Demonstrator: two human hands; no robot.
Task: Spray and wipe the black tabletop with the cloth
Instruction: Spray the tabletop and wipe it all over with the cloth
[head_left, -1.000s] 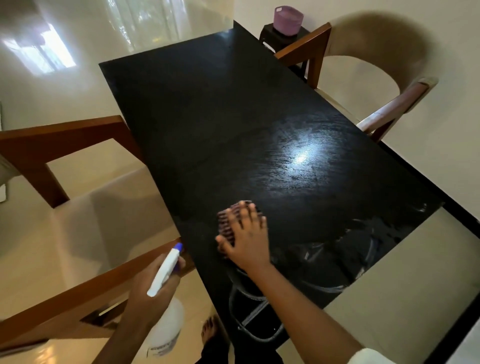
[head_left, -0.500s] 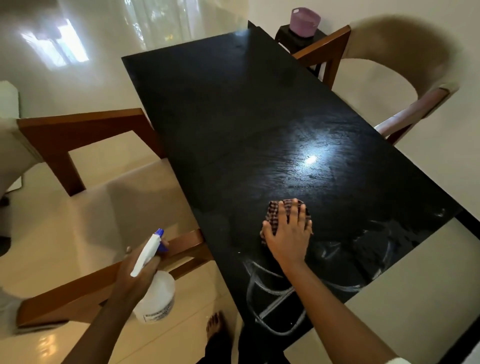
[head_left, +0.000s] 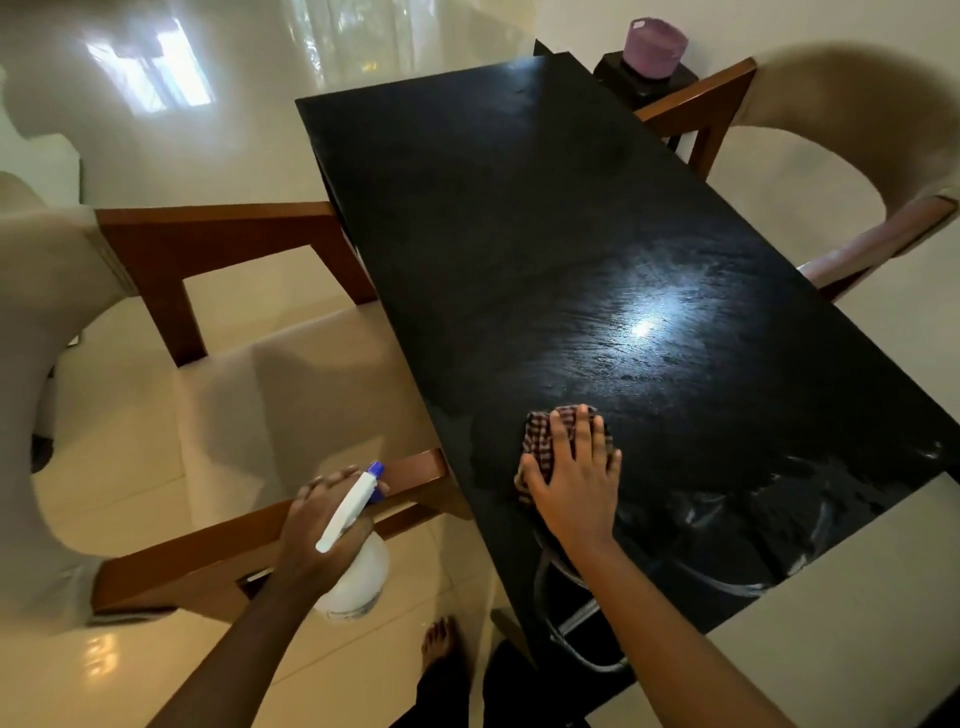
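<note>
Cloth (head_left: 541, 440): checked, near bench (head_left: 519, 234) left edge, pressed under right grip (head_left: 571, 483), fingers straight. Left grip (head_left: 319, 525) curled round spray bottle (head_left: 358, 584), beside bench.

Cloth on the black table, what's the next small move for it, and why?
Probably slide the cloth forward and rightward under the right hand, which presses flat on it: the tabletop shows a streaky wet sheen just beyond it. The spray bottle in the left hand can wait.

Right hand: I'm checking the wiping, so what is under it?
A checked cloth lies under the right hand, which presses it flat onto the black tabletop. Only the cloth's far and left edges show; the rest, and the tabletop beneath, are covered.
</note>
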